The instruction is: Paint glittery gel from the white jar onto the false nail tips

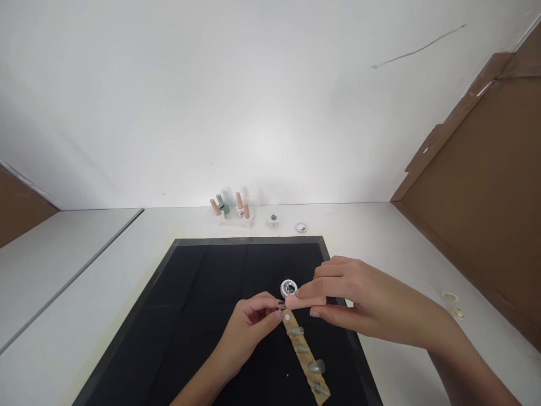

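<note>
Between the thumb and fingers of my left hand (262, 318) is a small dark, shiny false nail (282, 305). My right hand (349, 290) grips the peach cap of a nail polish brush (305, 302), its tip end close to the false nail; the bristles cannot be made out. Below both hands a tan strip (305, 361) lies slanted on the black mat, with several clear glittery false nails (316, 366) stuck on it and a white dot near its top. Just beyond the fingers stands a small round pot (288, 288) with silvery pieces inside.
The black mat (203, 316) lies on a white table. At the back stand several nail polish bottles (246, 217), an uncapped white bottle (273, 221) and a small round lid (301, 227). Two pale rings (450, 296) lie at right, near a brown cardboard wall (482, 186).
</note>
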### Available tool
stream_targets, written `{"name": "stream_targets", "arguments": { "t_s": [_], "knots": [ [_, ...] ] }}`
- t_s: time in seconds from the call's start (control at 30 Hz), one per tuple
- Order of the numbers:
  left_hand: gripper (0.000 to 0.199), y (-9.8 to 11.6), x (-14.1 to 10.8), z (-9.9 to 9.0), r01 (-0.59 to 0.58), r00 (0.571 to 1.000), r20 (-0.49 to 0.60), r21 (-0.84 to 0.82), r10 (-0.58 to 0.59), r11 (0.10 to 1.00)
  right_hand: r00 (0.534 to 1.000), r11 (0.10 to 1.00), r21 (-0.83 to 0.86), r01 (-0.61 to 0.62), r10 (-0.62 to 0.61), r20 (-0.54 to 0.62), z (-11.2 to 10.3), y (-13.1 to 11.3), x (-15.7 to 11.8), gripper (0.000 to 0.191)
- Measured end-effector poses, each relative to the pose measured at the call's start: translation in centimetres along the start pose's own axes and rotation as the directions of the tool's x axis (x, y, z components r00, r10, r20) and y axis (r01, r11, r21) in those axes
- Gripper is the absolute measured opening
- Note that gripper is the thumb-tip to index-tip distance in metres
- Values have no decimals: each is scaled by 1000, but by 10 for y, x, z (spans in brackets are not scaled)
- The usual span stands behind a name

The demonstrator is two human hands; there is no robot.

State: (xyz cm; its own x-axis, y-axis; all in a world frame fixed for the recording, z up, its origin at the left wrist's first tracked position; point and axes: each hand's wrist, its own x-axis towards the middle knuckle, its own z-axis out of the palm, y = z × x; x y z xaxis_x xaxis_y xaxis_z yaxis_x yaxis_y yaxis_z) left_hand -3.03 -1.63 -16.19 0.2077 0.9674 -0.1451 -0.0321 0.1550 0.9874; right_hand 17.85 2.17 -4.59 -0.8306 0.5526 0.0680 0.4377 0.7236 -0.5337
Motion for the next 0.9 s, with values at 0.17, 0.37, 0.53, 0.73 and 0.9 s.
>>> {"name": "stream_targets", "arguments": {
  "t_s": [0.17, 0.37, 0.53, 0.73, 0.9],
  "knots": [
    [28, -1, 0, -1, -9, 1000, -7, 3, 9, 1000, 1000, 1000, -16, -11, 11, 8, 0, 0, 1, 23],
    [23, -3, 2, -4, -26, 1000, -11, -32, 26, 999, 1000, 999, -30, -20, 20, 12, -1, 0, 0, 22],
    [24, -4, 1, -4, -7, 1000, -24, -48, 6, 999, 1000, 1000, -31, -1, 1, 2, -1, 0, -1, 22],
    [24, -4, 1, -3, -6, 1000, -30, -55, 5, 998, 1000, 1000, -23, 5, -5, -8, 0, 2, -1, 24],
    [20, -3, 1, -2, -14, 1000, -2, -73, 14, 997, 1000, 999, -32, -3, 3, -10, 0, 2, -1, 24]
  ]
}}
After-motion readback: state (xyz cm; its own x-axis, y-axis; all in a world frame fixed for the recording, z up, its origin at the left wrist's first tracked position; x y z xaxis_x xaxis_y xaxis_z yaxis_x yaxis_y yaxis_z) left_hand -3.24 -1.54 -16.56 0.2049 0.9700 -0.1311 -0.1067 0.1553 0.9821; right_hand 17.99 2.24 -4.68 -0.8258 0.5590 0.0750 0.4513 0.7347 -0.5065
